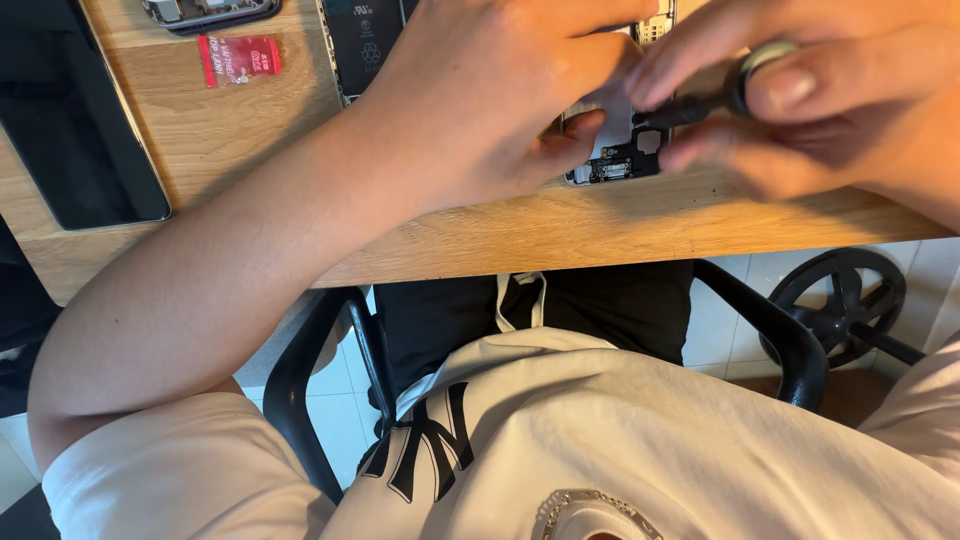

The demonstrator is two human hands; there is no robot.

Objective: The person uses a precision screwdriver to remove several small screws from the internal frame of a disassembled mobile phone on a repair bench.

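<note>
Head view: one slim black screwdriver (700, 105) is pinched in the right hand (800, 100); beneath its fingertips, one opened phone (620, 150) is steadied by the left hand (490, 90) on the grained wooden table (250, 130).

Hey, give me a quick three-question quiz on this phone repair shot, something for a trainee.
1. True or false: the right hand holds a black screwdriver over the opened phone.
2. What does the left hand rest on: A) the red packet, B) the opened phone, C) the dark tablet?
3. Fill in: the phone lies on a ____ desk.

Key: 1 true; 2 B; 3 wooden.
</note>
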